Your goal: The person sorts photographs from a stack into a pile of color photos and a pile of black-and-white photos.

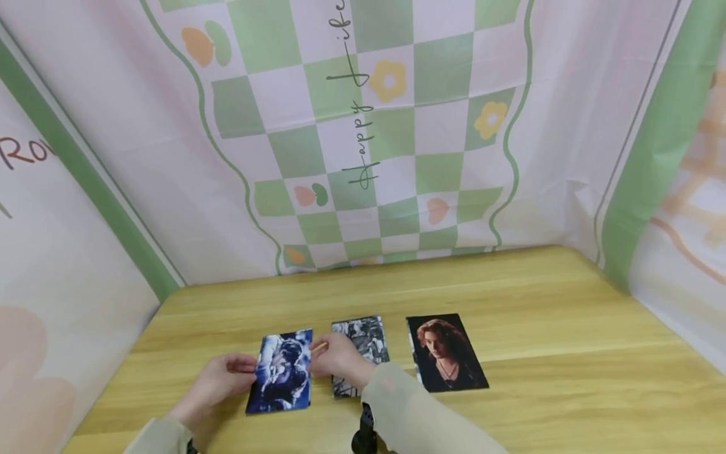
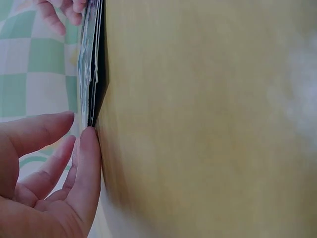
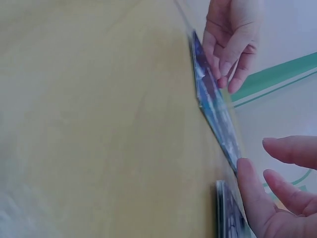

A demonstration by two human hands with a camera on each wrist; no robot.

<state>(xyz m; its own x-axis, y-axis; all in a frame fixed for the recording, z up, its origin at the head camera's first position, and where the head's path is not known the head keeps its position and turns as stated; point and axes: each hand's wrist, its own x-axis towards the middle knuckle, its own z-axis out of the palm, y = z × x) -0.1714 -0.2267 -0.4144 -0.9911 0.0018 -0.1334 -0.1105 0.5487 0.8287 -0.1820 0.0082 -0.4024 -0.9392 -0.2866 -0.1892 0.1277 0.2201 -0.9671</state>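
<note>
A small stack of glossy photo cards (image 1: 280,381), its top one a blue-toned picture of a figure, lies on the table between both hands. At the stack's left edge is my left hand (image 1: 218,381); one fingertip (image 2: 88,141) touches the cards' side while the thumb stands apart. On the opposite edge, my right hand (image 1: 339,360) has a fingertip (image 3: 245,168) right at the corner, its other fingers loosely spread. Beneath the right hand lies a stack of black-and-white photo cards (image 1: 371,334), partly hidden by it.
Farther right lies a third set of photo cards (image 1: 448,359), topped by a dark portrait of a red-haired person. The wooden table (image 1: 556,328) ends at a hanging cloth (image 1: 391,164) with green and white checks. More printed cloth (image 1: 68,265) closes off the left side.
</note>
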